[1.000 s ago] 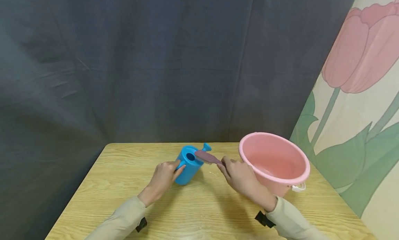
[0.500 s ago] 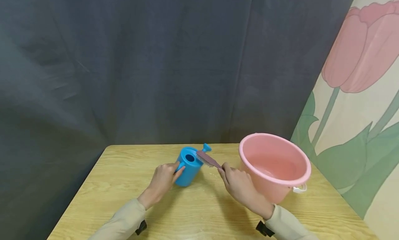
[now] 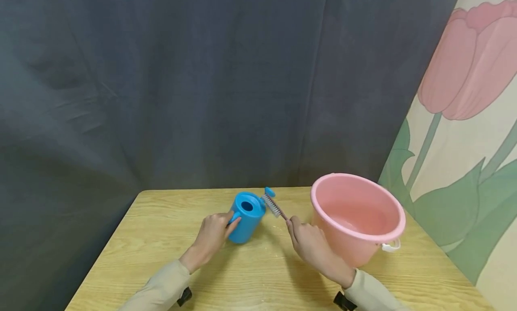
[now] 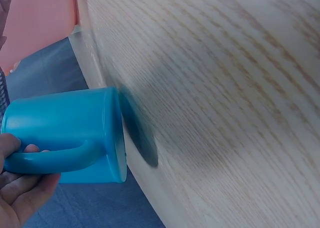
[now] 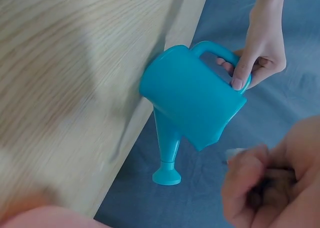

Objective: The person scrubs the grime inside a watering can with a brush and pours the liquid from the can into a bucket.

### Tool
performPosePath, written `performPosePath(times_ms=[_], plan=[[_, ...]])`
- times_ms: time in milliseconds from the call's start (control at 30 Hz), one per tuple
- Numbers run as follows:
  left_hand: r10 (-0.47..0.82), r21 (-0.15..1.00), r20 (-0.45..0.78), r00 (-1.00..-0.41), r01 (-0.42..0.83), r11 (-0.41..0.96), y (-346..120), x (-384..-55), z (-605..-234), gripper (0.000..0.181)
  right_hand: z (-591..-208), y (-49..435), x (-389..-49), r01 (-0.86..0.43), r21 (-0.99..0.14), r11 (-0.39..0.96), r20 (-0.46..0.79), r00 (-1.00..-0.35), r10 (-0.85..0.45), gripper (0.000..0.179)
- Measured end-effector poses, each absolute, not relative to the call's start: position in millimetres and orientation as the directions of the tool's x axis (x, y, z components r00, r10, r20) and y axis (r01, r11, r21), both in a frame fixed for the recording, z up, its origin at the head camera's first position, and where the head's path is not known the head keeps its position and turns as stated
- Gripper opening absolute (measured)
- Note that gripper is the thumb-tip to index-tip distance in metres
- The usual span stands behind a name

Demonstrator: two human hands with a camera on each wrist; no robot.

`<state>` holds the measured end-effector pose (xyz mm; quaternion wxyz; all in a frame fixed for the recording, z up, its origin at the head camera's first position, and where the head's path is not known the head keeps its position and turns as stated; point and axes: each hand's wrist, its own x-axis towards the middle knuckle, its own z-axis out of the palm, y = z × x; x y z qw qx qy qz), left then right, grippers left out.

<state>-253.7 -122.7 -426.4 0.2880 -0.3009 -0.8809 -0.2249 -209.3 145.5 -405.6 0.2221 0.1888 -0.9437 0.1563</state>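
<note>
The handle of a blue watering can (image 3: 247, 228) is grasped by the left hand (image 3: 212, 234), with the fingers bent around it. The can is located over the far half of the wooden table (image 3: 153, 239), a little left of the middle. Its round opening is turned upward, its handle is directed to the near left, and its sprinkler head (image 3: 269, 192) is pointed to the far right. Whether the bottom is touching the table cannot be told with certainty.

A brush (image 3: 273, 206) is gripped at its handle by the right hand (image 3: 311, 243). The pale bristles are turned to the left near side, and the brush end is placed at the spout; whether the spout is touched cannot be told. In the right wrist view, the brush is mostly hidden by the hand.

A pink bucket (image 3: 343, 246) is placed at the right of the table, just beside the right hand, and a white handle (image 3: 391, 246) is seen at its right near side. The far side is covered by a dark curtain (image 3: 226, 86). On the right wall, a large pink tulip (image 3: 456, 73) is shown.
</note>
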Motion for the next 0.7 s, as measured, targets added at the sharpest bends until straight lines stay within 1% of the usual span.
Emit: performPosePath(times_ms=[100, 300, 433, 533, 633, 700], plan=[[0.396, 0.226, 0.644, -0.655, 0.657, 0.72, -122.1, -252.1, -426.2, 0.033, -406.9, 145.6, -209.3, -0.447, -0.215, 0.869, 0.506, -0.811, -0.292, 0.023], [0.395, 0.227, 0.64, -0.659, 0.654, 0.722, -121.1, -251.5, -425.6, 0.035, -411.7, 148.5, -211.3, -0.476, -0.231, 0.848, 0.528, -0.794, -0.301, 0.005], [0.394, 0.228, 0.637, -0.663, 0.65, 0.725, -119.6, -252.1, -427.0, 0.035, -414.8, 151.1, -212.3, -0.482, -0.254, 0.838, 0.532, -0.794, -0.295, 0.006], [0.399, 0.228, 0.631, -0.665, 0.65, 0.725, -119.0, -251.9, -427.8, 0.035, -416.1, 151.4, -211.7, -0.465, -0.263, 0.845, 0.508, -0.811, -0.288, 0.01], [0.401, 0.225, 0.633, -0.663, 0.653, 0.723, -119.3, -252.1, -427.6, 0.035, -415.6, 150.9, -210.9, -0.451, -0.283, 0.846, 0.48, -0.831, -0.282, 0.009], [0.399, 0.224, 0.637, -0.659, 0.654, 0.723, -119.7, -252.6, -427.1, 0.035, -415.0, 150.5, -211.3, -0.459, -0.319, 0.829, 0.469, -0.837, -0.282, 0.007]])
